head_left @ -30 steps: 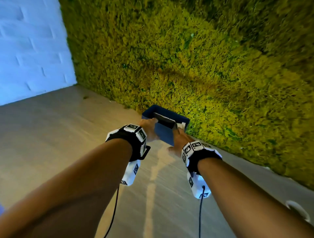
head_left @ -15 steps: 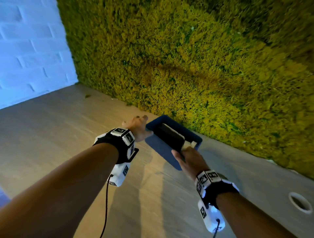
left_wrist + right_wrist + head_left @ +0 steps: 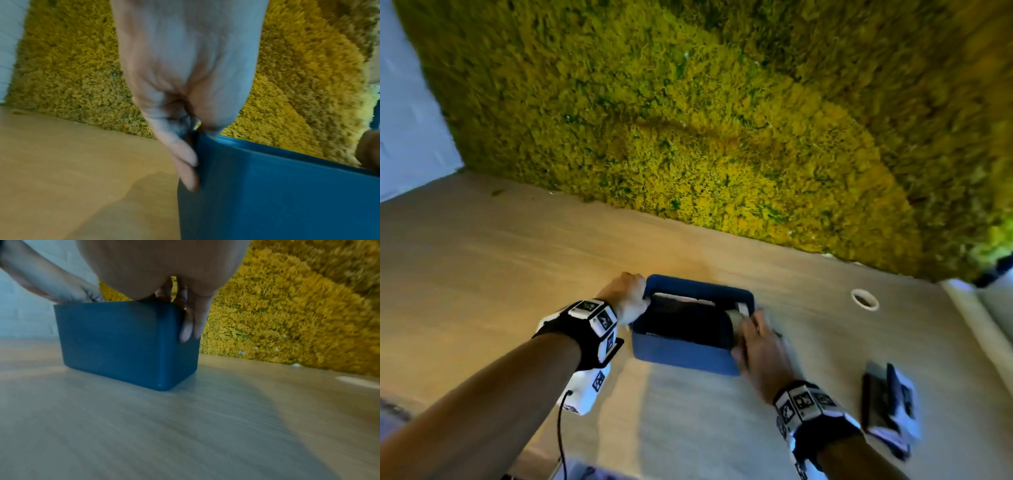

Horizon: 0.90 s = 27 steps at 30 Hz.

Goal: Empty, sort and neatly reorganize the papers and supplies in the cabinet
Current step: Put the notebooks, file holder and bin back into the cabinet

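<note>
A blue box (image 3: 681, 353) stands on the wooden table (image 3: 482, 274), a little in front of the moss wall. Inside it lie a dark flat item (image 3: 688, 322) and some white paper (image 3: 681, 297). My left hand (image 3: 628, 294) grips the box's left end, its fingers (image 3: 188, 172) lying down the outer wall of the blue box (image 3: 267, 186). My right hand (image 3: 760, 349) grips the right end, with fingers (image 3: 191, 324) down the outside of the blue box (image 3: 123, 340). Both thumbs are hidden from view.
A yellow-green moss wall (image 3: 722, 120) runs along the back of the table, and a white brick wall (image 3: 407, 120) stands at the left. A round cable hole (image 3: 864, 299) sits right of the box. A pile of dark and white items (image 3: 890, 407) lies at the right.
The box, carried tilted near the moss wall, now stands flat on the table, turned square to me. My left hand, which had let go, grips its left end again.
</note>
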Available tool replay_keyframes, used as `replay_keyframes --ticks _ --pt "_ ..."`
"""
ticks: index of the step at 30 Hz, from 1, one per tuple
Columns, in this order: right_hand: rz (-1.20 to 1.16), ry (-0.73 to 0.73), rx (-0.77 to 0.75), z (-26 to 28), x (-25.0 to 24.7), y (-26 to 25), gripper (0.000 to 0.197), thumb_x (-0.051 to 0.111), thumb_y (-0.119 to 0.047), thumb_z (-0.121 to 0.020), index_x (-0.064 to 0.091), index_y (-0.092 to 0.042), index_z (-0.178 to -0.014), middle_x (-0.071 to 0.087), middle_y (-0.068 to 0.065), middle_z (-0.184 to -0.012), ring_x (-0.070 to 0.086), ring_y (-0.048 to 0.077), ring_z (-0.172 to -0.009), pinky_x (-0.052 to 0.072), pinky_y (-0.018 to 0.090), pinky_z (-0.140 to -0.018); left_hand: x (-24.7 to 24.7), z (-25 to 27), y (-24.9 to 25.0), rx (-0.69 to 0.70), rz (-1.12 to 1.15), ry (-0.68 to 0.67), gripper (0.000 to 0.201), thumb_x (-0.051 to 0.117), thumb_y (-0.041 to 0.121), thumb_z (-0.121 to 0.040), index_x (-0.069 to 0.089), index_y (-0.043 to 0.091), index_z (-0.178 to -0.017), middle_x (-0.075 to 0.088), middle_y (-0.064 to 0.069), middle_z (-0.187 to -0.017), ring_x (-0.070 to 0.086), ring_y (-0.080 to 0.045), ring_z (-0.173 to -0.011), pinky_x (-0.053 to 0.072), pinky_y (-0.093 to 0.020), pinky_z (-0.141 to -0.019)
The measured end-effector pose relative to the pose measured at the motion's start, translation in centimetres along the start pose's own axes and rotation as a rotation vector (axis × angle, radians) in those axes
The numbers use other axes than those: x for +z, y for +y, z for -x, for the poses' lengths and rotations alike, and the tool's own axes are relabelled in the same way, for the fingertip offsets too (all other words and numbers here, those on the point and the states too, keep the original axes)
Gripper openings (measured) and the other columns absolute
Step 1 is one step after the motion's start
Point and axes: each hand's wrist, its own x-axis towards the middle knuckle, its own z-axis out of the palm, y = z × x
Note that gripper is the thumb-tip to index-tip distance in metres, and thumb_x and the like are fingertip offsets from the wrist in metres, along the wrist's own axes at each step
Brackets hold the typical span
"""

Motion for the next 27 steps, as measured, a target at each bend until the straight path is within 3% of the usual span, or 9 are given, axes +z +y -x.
replay_keyframes --ticks 2,5,8,14,17,19,20,24,27 --pt "-0.010 0.043 0.093 2.2 -0.7 -0.4 0.040 0.051 -0.036 -0.089 0.039 -0.019 -0.124 0.034 0.003 -0.121 0.063 0.031 -0.086 0.052 0.042 -0.072 1.0 1.7 0.3 0.039 -0.006 0.018 0.025 0.056 0.024 -0.096 0.061 0.000 -0.098 0.060 -0.012 -0.087 0.061 -0.028 -0.077 0.043 -0.030 -0.062" --pt "-0.131 0.075 0.288 4.3 -0.9 0.0 0.039 0.050 -0.031 -0.091 0.041 -0.015 -0.126 0.051 0.010 -0.120 0.063 0.035 -0.096 0.051 0.042 -0.078 2.8 3.3 0.1 0.091 0.066 0.048 0.025 0.056 0.028 -0.094 0.061 0.004 -0.091 0.063 -0.012 -0.089 0.060 -0.028 -0.076 0.047 -0.033 -0.064" --pt "-0.076 -0.055 0.417 6.2 -1.2 0.5 0.026 0.044 -0.024 -0.095 0.053 -0.010 -0.115 0.063 0.017 -0.111 0.062 0.036 -0.102 0.050 0.037 -0.081 4.1 5.1 0.4 0.152 0.150 0.083 0.026 0.059 0.025 -0.092 0.059 0.004 -0.077 0.062 -0.011 -0.076 0.058 -0.027 -0.067 0.041 -0.033 -0.059" --pt "-0.043 -0.096 0.424 11.2 -1.6 2.1 0.025 0.042 -0.018 -0.096 0.056 -0.006 -0.113 0.063 0.017 -0.110 0.062 0.035 -0.101 0.048 0.035 -0.077 5.8 9.1 3.0 0.192 0.201 0.087 0.033 0.063 0.019 -0.091 0.050 0.008 -0.064 0.044 -0.001 -0.057 0.038 -0.015 -0.049 0.029 -0.030 -0.051" --pt "-0.029 -0.051 0.409 14.4 -1.9 3.2 0.024 0.043 -0.020 -0.096 0.056 -0.006 -0.110 0.064 0.018 -0.107 0.063 0.036 -0.098 0.048 0.035 -0.073 6.7 11.4 4.6 0.213 0.202 0.065 0.030 0.064 0.021 -0.092 0.056 0.003 -0.069 0.052 -0.004 -0.061 0.048 -0.018 -0.052 0.038 -0.032 -0.051" --pt "-0.004 -0.044 0.394 17.1 -2.3 4.0 0.024 0.042 -0.022 -0.096 0.055 -0.007 -0.110 0.064 0.018 -0.107 0.063 0.036 -0.097 0.049 0.035 -0.073 7.3 13.5 6.0 0.235 0.172 0.057 0.028 0.065 0.023 -0.091 0.054 0.008 -0.070 0.057 -0.004 -0.066 0.059 -0.023 -0.060 0.046 -0.033 -0.057" --pt "0.006 -0.041 0.385 18.7 -2.6 4.5 0.024 0.043 -0.024 -0.097 0.054 -0.007 -0.110 0.064 0.017 -0.106 0.064 0.035 -0.096 0.049 0.035 -0.073 7.8 14.8 6.9 0.246 0.156 0.062 0.029 0.065 0.023 -0.090 0.051 0.012 -0.068 0.055 -0.002 -0.064 0.059 -0.022 -0.058 0.045 -0.033 -0.055" --pt "-0.014 -0.043 0.347 24.9 -3.8 6.6 0.024 0.044 -0.026 -0.095 0.055 -0.008 -0.106 0.065 0.015 -0.101 0.064 0.034 -0.091 0.050 0.036 -0.069 8.9 19.7 10.6 0.269 0.128 0.084 0.047 0.068 0.021 -0.085 0.035 0.016 -0.052 0.034 0.004 -0.047 0.030 -0.012 -0.041 0.023 -0.032 -0.048" --pt "-0.072 -0.100 0.346 30.1 -4.4 8.6 0.023 0.044 -0.028 -0.094 0.056 -0.010 -0.103 0.066 0.012 -0.097 0.065 0.031 -0.084 0.052 0.036 -0.068 10.2 24.2 13.5 0.299 0.121 0.045 0.048 0.067 0.022 -0.085 0.032 0.017 -0.052 0.028 0.005 -0.046 0.024 -0.012 -0.041 0.020 -0.031 -0.047"
